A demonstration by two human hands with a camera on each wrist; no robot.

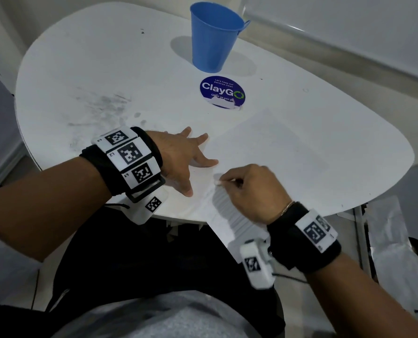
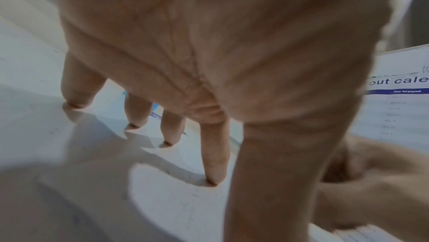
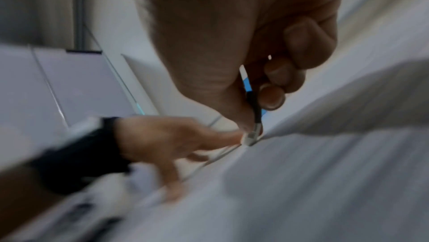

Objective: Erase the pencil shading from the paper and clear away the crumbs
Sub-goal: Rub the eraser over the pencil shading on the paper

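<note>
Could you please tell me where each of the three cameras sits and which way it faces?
Head: worn high, looking down at the table, bucket, paper and both forearms.
Left wrist: looks along the left hand, fingers spread on the tabletop.
Right wrist: looks along the right hand pinching an eraser-tipped pencil.
Shared: both wrist views catch the other hand.
</note>
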